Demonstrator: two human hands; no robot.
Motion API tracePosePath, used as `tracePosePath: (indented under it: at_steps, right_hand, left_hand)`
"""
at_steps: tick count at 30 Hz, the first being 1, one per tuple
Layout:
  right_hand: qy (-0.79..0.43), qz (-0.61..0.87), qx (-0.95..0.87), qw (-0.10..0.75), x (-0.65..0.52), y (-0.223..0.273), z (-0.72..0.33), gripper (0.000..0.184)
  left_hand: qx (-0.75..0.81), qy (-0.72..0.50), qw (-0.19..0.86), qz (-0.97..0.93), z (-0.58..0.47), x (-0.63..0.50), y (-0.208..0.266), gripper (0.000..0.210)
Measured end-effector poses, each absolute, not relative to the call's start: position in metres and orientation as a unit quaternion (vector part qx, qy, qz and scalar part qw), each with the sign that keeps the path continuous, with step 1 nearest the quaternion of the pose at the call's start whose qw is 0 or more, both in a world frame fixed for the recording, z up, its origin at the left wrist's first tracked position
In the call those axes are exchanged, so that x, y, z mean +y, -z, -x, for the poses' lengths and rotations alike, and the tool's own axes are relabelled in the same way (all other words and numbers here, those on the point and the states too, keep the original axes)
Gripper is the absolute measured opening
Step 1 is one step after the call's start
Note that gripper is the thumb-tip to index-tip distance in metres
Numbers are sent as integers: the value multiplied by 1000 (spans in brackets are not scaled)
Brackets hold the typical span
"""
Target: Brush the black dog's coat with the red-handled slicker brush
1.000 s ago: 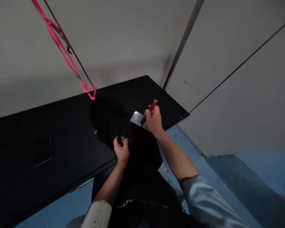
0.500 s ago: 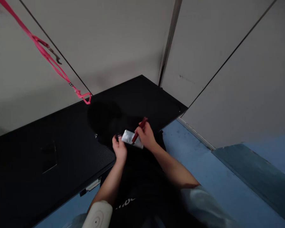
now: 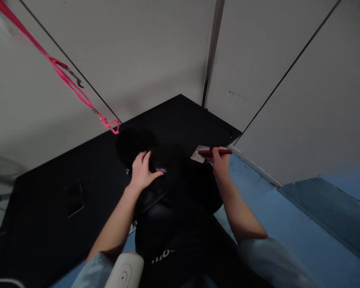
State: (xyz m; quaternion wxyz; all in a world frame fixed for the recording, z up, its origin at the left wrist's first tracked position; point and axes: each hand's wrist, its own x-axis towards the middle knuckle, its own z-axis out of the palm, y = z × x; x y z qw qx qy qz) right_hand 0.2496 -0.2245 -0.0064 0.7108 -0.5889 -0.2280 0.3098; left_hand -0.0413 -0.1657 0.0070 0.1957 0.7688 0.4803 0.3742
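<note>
The right hand (image 3: pixel 220 162) pinches a dark red pen-like tool (image 3: pixel 215 152) together with a small silvery plate (image 3: pixel 199 154), over the far corner of the black panel (image 3: pixel 78 180); it should stay level. The left hand (image 3: pixel 142 172) lies open, fingers spread, holding nothing, pressed on the dark surface beside a faint purplish spot. The plate looks flat, thin, dully reflective
</note>
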Motion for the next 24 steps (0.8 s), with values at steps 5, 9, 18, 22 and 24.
tracePosePath:
  at_steps: [5, 9, 18, 22, 24]
  right_hand:
    - [-566, 543, -305, 541, -314, 31, -237, 36]
    - [-803, 320, -333, 376, -367, 34, -191, 59]
    - [-514, 524, -569, 370, -279, -1, -113, 20]
    - [-429, 575, -593, 367, -277, 1, -94, 23]
    - [-461, 547, -600, 358, -280, 0, -90, 20]
  left_hand:
    - [263, -223, 219, -913, 28, -120, -32, 55]
    - [244, -174, 306, -904, -9, -109, -34, 28]
    - [279, 114, 395, -868, -49, -78, -51, 22]
    - [282, 75, 415, -862, -47, -73, -49, 22]
    - [268, 70, 424, -862, -47, -74, -49, 23]
